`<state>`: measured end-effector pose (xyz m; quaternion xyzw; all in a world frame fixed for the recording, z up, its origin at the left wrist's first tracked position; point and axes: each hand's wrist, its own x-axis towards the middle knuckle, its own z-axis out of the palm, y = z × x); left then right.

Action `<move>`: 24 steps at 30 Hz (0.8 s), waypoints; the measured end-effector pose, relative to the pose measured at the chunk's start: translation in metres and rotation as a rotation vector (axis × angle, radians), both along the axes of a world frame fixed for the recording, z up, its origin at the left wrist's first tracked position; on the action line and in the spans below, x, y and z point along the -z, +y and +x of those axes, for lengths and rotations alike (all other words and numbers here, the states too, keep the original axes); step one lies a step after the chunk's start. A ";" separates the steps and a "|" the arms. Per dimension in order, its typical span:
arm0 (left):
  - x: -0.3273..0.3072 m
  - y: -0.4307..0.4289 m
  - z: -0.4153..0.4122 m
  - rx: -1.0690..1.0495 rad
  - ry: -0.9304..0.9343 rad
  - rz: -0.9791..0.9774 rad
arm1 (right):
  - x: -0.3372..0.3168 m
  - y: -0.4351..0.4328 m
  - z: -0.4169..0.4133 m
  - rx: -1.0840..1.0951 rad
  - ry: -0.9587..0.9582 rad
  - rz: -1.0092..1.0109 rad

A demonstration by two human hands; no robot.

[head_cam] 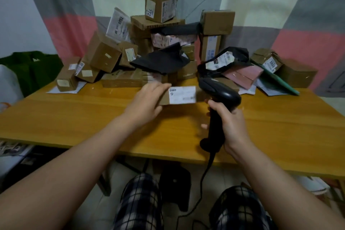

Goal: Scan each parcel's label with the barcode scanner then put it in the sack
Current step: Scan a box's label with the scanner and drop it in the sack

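My left hand [147, 100] grips the left end of a small brown cardboard parcel [182, 96], holding it just above the wooden table with its white label facing me. My right hand [230, 124] is wrapped round the handle of a black barcode scanner [217, 92]. The scanner's head sits right beside the parcel's right end, and its cable hangs down under the table. A heap of brown boxes and black and pink mailers [164, 46] covers the back of the table. A green sack [31, 69] stands at the far left.
The wooden table [84, 117] has bare surface in front of the heap. Loose boxes [296, 73] lie at the right rear. A white bag [8, 84] sits at the left edge. Under the table are my checked trousers [140, 201] and a black object [174, 186] on the floor.
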<state>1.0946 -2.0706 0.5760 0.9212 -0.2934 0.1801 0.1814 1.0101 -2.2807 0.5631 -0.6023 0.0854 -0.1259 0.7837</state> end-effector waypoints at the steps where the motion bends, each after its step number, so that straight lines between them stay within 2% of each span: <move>1: 0.010 0.005 -0.006 0.008 0.010 0.079 | 0.005 0.000 -0.003 0.015 0.025 -0.010; 3: 0.027 0.015 -0.014 0.014 0.116 0.150 | 0.013 0.002 -0.008 0.054 0.062 -0.025; 6: 0.043 0.022 -0.019 -0.043 0.325 0.029 | 0.022 0.006 -0.013 0.091 0.084 -0.068; 9: 0.043 0.021 -0.016 -0.359 0.364 -0.164 | 0.024 0.011 -0.013 0.056 0.132 -0.087; 11: 0.034 0.018 -0.016 -0.522 0.491 -0.107 | 0.022 0.015 -0.010 0.031 0.163 -0.096; 14: 0.031 0.011 -0.020 -0.518 0.739 -0.039 | 0.020 0.021 -0.003 -0.012 0.238 -0.099; 16: 0.035 0.006 -0.023 -0.464 0.814 -0.198 | 0.017 0.023 0.001 -0.060 0.292 -0.074; 19: 0.037 -0.004 -0.028 -0.386 0.850 -0.600 | 0.018 0.020 0.003 -0.079 0.297 -0.075; 24: 0.034 -0.002 -0.025 -0.341 0.841 -0.884 | 0.021 0.017 0.001 -0.076 0.262 -0.135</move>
